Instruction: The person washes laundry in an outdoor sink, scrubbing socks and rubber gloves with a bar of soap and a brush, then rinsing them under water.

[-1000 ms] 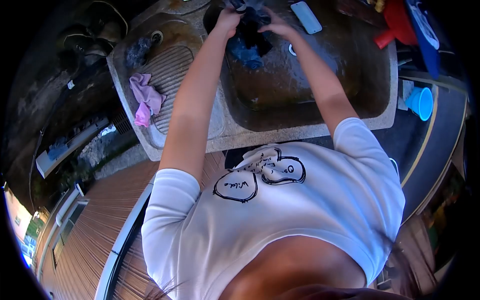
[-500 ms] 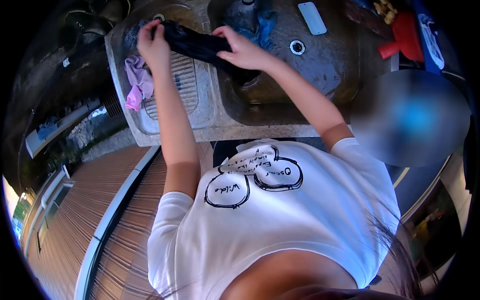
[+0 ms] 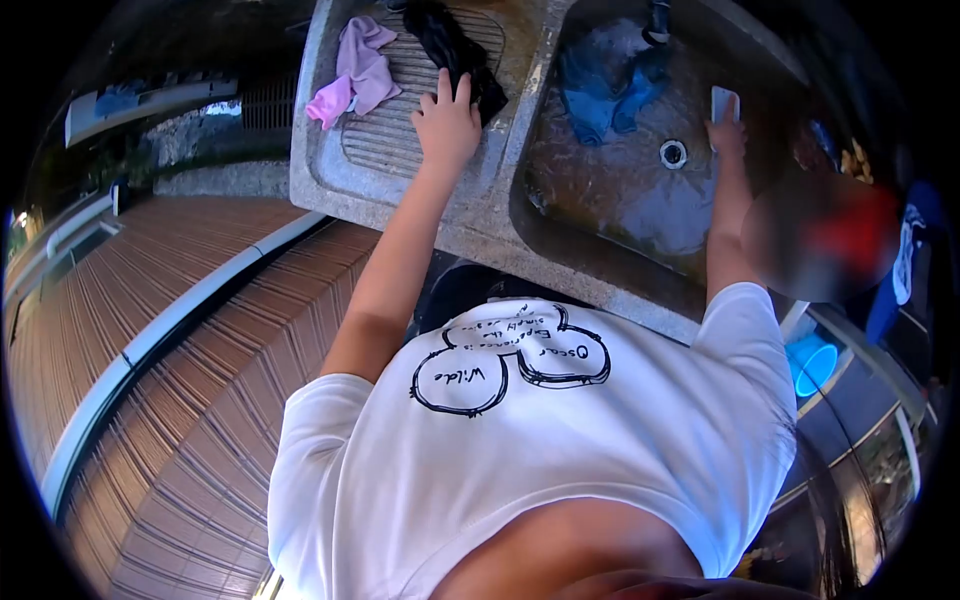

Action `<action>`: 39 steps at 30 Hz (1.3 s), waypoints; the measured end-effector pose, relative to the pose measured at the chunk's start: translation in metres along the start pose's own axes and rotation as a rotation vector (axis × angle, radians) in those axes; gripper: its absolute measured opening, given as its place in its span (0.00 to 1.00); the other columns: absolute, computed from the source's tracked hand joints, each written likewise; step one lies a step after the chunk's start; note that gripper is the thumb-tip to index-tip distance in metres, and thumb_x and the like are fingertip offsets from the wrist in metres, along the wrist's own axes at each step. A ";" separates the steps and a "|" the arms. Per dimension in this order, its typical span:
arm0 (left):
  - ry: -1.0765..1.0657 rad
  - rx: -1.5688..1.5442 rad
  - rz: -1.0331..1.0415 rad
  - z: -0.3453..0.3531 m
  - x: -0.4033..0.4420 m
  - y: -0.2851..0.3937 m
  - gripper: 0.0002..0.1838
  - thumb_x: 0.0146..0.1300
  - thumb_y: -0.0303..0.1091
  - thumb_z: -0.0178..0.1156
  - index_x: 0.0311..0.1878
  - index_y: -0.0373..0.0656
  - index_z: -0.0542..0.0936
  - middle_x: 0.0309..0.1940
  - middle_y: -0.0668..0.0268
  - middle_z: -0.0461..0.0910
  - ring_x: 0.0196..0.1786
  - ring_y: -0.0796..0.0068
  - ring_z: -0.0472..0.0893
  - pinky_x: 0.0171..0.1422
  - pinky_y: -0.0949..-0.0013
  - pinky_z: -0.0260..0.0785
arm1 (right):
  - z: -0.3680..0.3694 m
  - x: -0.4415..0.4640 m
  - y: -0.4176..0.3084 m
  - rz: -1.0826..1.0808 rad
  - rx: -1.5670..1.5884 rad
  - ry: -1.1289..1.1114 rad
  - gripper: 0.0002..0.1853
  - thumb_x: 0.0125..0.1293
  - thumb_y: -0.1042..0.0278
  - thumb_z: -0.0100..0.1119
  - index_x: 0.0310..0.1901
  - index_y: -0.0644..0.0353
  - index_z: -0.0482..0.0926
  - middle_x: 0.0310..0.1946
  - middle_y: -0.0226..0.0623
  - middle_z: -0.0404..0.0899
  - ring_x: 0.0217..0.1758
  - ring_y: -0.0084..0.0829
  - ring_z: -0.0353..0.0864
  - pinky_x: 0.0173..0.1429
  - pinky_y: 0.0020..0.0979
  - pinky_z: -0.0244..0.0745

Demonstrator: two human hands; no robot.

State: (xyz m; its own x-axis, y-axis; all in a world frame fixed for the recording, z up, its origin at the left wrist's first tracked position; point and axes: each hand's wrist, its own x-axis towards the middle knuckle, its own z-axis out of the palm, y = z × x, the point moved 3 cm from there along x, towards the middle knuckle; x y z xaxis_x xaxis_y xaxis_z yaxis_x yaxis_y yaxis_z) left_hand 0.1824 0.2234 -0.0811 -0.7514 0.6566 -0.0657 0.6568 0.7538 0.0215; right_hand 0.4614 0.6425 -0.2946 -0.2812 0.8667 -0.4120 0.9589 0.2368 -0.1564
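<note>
My left hand [image 3: 447,128] lies over the lower part of a wet black cloth [image 3: 447,40], its fingers spread and flat. That cloth stretches along the ribbed washboard [image 3: 385,150] on the left side of the stone sink. At the right side of the basin, my right hand [image 3: 727,138] is closed around a pale, oblong bar of soap [image 3: 724,103]. A pink and lilac cloth [image 3: 365,70] sits bunched on the washboard, left of the black one. Some blue cloth [image 3: 605,88] lies wet in the basin, between my hands.
A round drain [image 3: 673,154] shows in the wet basin floor, below a dark tap [image 3: 657,25]. The sink's stone rim [image 3: 590,275] runs close in front of me. A light-blue bucket [image 3: 812,364] stands low on the right. A blurred patch hides part of the right side.
The black cloth, held up between both hands before, now lies on the washboard. My right hand has let it go, moved right and taken the bar of soap. The view has shifted.
</note>
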 end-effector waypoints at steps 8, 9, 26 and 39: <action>-0.022 -0.058 -0.255 -0.017 0.009 -0.009 0.38 0.50 0.62 0.61 0.51 0.35 0.73 0.52 0.52 0.69 0.51 0.53 0.71 0.51 0.52 0.65 | 0.040 -0.086 0.021 0.017 0.921 0.057 0.37 0.54 0.62 0.54 0.69 0.49 0.56 0.56 0.50 0.69 0.58 0.50 0.70 0.63 0.48 0.64; -0.019 -0.036 -0.321 -0.010 0.013 -0.002 0.45 0.46 0.68 0.60 0.50 0.32 0.72 0.51 0.52 0.68 0.51 0.54 0.70 0.52 0.53 0.64 | 0.044 -0.111 0.017 0.145 1.305 0.009 0.36 0.52 0.65 0.54 0.66 0.56 0.61 0.55 0.47 0.70 0.57 0.47 0.71 0.60 0.45 0.67; 0.196 -0.298 0.429 -0.012 -0.108 -0.068 0.24 0.52 0.40 0.61 0.54 0.46 0.75 0.58 0.61 0.70 0.60 0.57 0.68 0.62 0.49 0.58 | -0.007 -0.391 -0.350 -0.957 -0.215 0.335 0.27 0.62 0.41 0.51 0.64 0.26 0.64 0.45 0.44 0.70 0.43 0.46 0.74 0.42 0.50 0.71; 0.168 -0.494 0.374 0.001 -0.121 -0.078 0.24 0.54 0.42 0.58 0.56 0.48 0.75 0.61 0.51 0.66 0.66 0.44 0.61 0.70 0.42 0.47 | -0.002 -0.286 -0.418 -0.865 -0.400 0.529 0.26 0.63 0.39 0.48 0.63 0.25 0.65 0.47 0.47 0.72 0.45 0.47 0.76 0.40 0.53 0.74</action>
State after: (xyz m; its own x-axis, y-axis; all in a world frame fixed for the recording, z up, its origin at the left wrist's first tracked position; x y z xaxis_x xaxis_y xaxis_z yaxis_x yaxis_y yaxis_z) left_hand 0.2220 0.0850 -0.0763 -0.5031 0.8427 0.1916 0.8000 0.3702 0.4722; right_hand 0.1414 0.2965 -0.1093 -0.9066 0.3942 0.1507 0.4140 0.9001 0.1359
